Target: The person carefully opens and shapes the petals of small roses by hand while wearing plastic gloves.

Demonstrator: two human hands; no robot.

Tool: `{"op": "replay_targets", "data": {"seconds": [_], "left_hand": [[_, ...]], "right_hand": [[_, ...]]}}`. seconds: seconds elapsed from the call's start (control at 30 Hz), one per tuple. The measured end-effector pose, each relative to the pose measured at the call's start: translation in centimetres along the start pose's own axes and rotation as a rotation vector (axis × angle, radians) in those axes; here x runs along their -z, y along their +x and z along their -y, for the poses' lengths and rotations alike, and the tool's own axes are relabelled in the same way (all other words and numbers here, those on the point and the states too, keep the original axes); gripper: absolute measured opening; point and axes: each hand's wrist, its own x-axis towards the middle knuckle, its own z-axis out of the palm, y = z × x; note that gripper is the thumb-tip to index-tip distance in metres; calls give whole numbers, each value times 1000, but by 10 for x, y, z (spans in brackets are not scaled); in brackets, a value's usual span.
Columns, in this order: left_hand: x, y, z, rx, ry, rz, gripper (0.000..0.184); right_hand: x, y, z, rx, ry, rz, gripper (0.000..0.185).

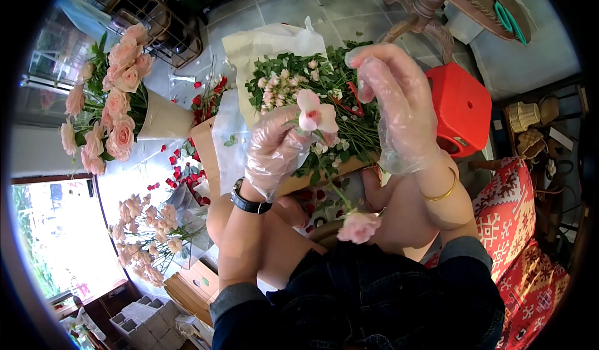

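My left hand (277, 144), in a clear plastic glove, is closed around a flower stem just below a pale pink-and-white bloom (318, 114) with a darker centre. A leafy stem runs from beside this hand down to a pink rose (359, 227) above my lap; whether both blooms share one stem is hidden. My right hand (402, 110), gloved too, is raised to the right with bent fingers apart and nothing clear in them. Beneath both hands lies a heap of small pink spray roses (284, 88) with green stems, on wrapping paper (240, 50).
Tall peach roses (120, 106) stand at left in a pale vase (165, 116). Below them is another bunch of roses (146, 238). Red petals (181, 175) litter the tiled floor. A red stool (458, 110) and carved table leg (424, 13) are on the right.
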Motion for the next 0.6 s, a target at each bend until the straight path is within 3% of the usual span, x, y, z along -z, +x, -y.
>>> {"op": "replay_targets", "data": {"seconds": [0.03, 0.13, 0.23, 0.3, 0.4, 0.5, 0.6], "left_hand": [[0, -1, 3, 49, -22, -27, 29], [-4, 1, 4, 114, -52, -63, 24], [-9, -2, 9, 123, -128, -155, 17], [-8, -5, 13, 119, 31, -260, 14], [-7, -6, 12, 149, 39, -235, 11], [-10, 1, 10, 68, 143, -162, 10], [-12, 3, 3, 141, 131, -135, 8]], "right_hand": [[1, 0, -3, 1, 0, 1, 15], [9, 1, -7, 471, -425, 108, 18], [2, -4, 1, 451, -452, 149, 22], [5, -2, -1, 421, -530, 211, 29], [2, -1, -5, 388, -523, 207, 37], [-1, -2, -4, 377, -517, 226, 36], [-1, -1, -4, 400, -506, 212, 31]]}}
